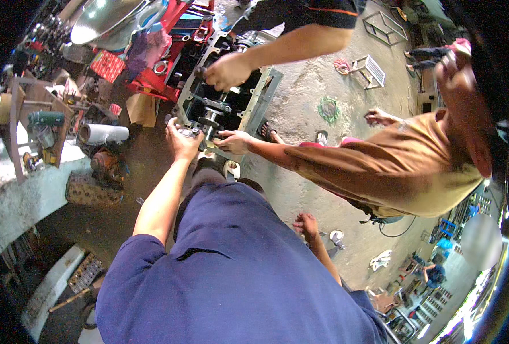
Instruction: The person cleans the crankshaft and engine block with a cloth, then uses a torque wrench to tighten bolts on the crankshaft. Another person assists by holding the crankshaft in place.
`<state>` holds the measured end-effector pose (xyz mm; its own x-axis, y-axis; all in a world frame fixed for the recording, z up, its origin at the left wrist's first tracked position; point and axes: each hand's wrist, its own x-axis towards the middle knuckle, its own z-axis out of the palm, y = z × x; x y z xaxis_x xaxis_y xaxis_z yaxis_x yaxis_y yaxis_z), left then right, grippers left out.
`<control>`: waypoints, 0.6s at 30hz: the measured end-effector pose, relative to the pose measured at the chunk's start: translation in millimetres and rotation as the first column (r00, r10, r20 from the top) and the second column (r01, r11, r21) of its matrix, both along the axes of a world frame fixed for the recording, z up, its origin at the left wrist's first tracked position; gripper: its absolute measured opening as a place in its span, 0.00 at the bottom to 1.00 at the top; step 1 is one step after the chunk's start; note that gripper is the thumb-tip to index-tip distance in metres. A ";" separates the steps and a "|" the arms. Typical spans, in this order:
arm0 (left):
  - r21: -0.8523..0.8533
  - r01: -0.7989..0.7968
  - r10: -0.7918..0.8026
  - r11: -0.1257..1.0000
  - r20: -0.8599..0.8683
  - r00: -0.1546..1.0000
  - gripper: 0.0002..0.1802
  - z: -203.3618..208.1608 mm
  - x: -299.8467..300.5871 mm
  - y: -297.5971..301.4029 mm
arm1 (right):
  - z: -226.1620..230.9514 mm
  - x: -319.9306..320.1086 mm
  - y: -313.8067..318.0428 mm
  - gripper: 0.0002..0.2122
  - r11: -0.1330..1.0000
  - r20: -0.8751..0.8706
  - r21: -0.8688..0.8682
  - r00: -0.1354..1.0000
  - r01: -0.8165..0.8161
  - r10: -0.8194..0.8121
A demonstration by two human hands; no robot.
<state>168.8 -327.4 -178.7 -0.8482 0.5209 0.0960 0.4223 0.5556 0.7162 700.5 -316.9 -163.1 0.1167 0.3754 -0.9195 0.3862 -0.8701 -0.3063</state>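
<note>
An engine block (258, 94) lies with its inside facing up and a crankshaft (211, 117) set along it. My left hand (182, 141) is at the block's near left corner, fingers and thumb curled around a small metal part with a round end (189, 132); the fingers partly hide it. Away from the block, my right hand (306, 225) hangs by my right side with loosely bent fingers and nothing in it. A co-worker's hand (234, 142) touches the near end of the block, beside my left hand. Another person's hand (228, 71) reaches over the crankshaft from the far side.
A red metal frame (158, 83) stands left of the block, near a red box (107, 66). Further left is a cluttered bench (30, 198). A person in brown (403, 163) leans in from the right. A small white stool (369, 70) stands on the floor behind.
</note>
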 end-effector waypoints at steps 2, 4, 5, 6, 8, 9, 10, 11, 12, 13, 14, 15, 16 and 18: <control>0.025 0.022 -0.022 0.999 0.000 1.000 0.48 -4.8 3.7 1.6 | 2.5 11.7 -9.1 0.13 0.998 0.069 -0.051 0.997 -0.040 0.043; 0.028 0.028 -0.029 0.999 0.031 0.999 0.48 -10.9 7.8 0.9 | 9.4 16.4 -19.3 0.12 0.991 -0.023 0.047 0.992 -0.126 0.127; 0.056 0.041 -0.043 0.998 0.039 0.998 0.50 -14.3 10.7 -1.0 | 14.3 15.6 -22.0 0.11 0.971 -0.010 0.085 0.975 -0.222 0.224; 0.038 0.044 -0.046 0.998 0.073 0.996 0.51 -18.3 12.7 -1.7 | 18.9 12.3 -25.1 0.11 0.998 0.002 0.012 0.998 -0.066 0.066; 0.044 0.066 -0.068 0.997 0.041 0.997 0.53 -27.0 17.5 -5.1 | 33.3 3.2 -26.0 0.11 0.981 0.024 0.032 0.981 -0.191 0.191; 0.069 0.066 -0.069 0.995 0.047 0.996 0.54 -31.2 20.2 -7.3 | 37.6 -5.3 -20.3 0.11 0.964 0.058 0.045 0.964 -0.262 0.259; 0.074 0.053 -0.059 0.996 0.078 0.995 0.54 -36.0 21.1 -7.8 | 43.9 -13.5 -18.9 0.11 0.973 0.054 0.045 0.973 -0.226 0.224; 0.055 0.051 -0.057 0.997 0.120 0.991 0.54 -39.9 22.6 -9.1 | 50.3 -21.7 -16.3 0.11 0.985 0.051 0.030 0.984 -0.171 0.169; 0.082 0.057 -0.065 0.995 0.092 0.994 0.54 -44.3 22.8 -8.4 | 53.9 -30.6 -10.3 0.11 0.993 0.046 0.020 0.992 -0.118 0.117; 0.085 0.061 -0.068 0.995 0.083 0.994 0.54 -47.8 23.6 -8.3 | 59.0 -38.1 -6.1 0.11 0.998 0.054 -0.002 0.997 -0.058 0.058; 0.072 0.057 -0.063 0.996 0.088 0.994 0.54 -50.5 24.3 -8.3 | 64.3 -44.9 -4.5 0.10 0.996 0.045 0.017 0.995 -0.086 0.085; 0.092 0.057 -0.064 0.994 0.075 0.995 0.54 -53.3 24.3 -7.1 | 68.1 -52.0 -1.1 0.10 0.994 0.043 0.031 0.993 -0.109 0.108; 0.094 0.051 -0.059 0.994 0.080 0.995 0.54 -54.2 26.0 -9.0 | 74.4 -56.8 -1.9 0.10 0.990 0.045 0.056 0.991 -0.129 0.126; 0.079 0.052 -0.061 0.995 0.107 0.992 0.54 -55.3 28.8 -13.6 | 88.3 -62.6 -7.0 0.10 0.987 0.082 0.012 0.984 -0.159 0.158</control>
